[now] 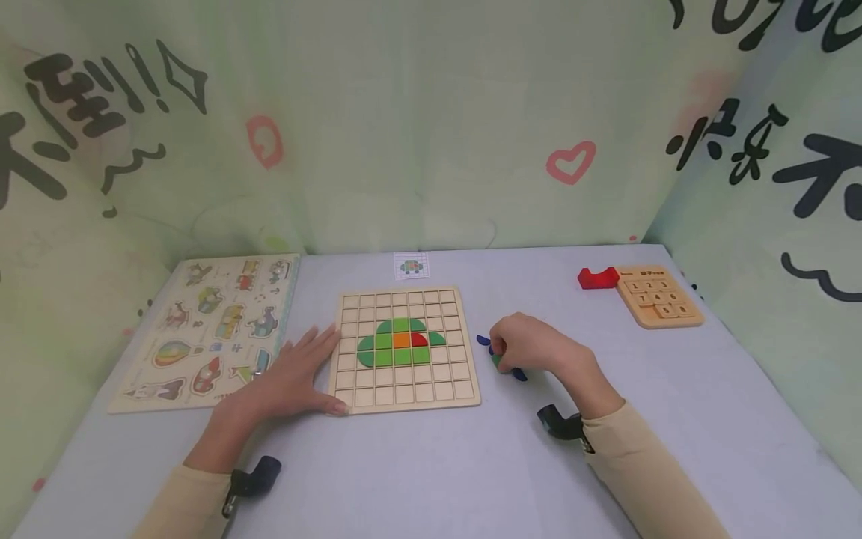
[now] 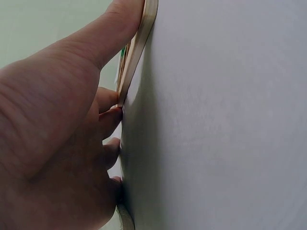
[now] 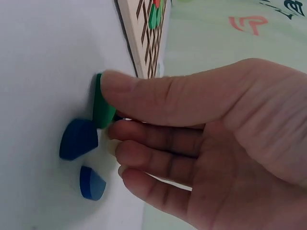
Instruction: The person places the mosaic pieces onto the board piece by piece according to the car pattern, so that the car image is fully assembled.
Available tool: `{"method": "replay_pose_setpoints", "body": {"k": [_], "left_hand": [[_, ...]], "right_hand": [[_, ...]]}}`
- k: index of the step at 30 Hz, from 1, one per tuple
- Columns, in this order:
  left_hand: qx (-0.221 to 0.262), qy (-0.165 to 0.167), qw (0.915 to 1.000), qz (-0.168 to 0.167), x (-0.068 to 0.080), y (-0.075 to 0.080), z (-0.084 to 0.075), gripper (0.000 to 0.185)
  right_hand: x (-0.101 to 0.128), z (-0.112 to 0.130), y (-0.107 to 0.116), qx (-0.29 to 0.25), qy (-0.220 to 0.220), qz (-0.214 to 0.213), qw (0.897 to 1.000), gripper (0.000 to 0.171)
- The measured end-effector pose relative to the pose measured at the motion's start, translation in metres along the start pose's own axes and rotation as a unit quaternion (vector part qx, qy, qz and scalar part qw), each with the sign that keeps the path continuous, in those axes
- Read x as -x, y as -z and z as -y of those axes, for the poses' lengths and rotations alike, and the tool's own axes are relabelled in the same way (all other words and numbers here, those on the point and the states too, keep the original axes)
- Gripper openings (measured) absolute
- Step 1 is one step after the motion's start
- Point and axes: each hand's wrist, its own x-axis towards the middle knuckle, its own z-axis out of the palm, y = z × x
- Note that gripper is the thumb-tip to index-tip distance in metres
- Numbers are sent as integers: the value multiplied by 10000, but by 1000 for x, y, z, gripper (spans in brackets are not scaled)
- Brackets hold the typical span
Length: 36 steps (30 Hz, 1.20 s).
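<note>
A wooden grid board [image 1: 441,391] lies on the table between the hands. On it, several green tiles [image 1: 384,358], an orange tile [image 1: 401,340] and a red one [image 1: 419,340] form a compact shape. My left hand [image 1: 292,382] rests with spread fingers along the board's left edge, its thumb [image 2: 120,24] on the near corner. Right of the board, my right hand [image 1: 535,346] pinches a green tile [image 3: 101,108] low over the table; the thumb covers part of it. Blue tiles with curved edges [image 3: 79,140] lie beside the fingers.
A picture card [image 1: 411,266] lies behind the board. To the left is a large illustrated puzzle board [image 1: 222,296]. A red block [image 1: 598,279] and a small wooden number board [image 1: 660,297] sit at the back right. Curtains [image 1: 417,150] stand behind the table.
</note>
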Motion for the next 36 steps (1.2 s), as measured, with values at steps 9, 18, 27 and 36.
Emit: {"method": "replay_pose_setpoints", "body": {"k": [9, 18, 27, 36], "left_hand": [[-48, -15, 10000, -10, -1, 0, 0, 127], [3, 21, 10000, -1, 0, 0, 0, 128], [8, -46, 10000, -10, 1, 0, 0, 127], [4, -64, 10000, -56, 1, 1, 0, 126]], "right_hand": [[0, 4, -2, -160, 64, 22, 9998, 18], [-4, 4, -2, -443, 499, -322, 9973, 20], [-14, 19, -10, -1204, 952, -792, 9850, 12], [-30, 35, -25, -1899, 858, -955, 9734, 14]]}}
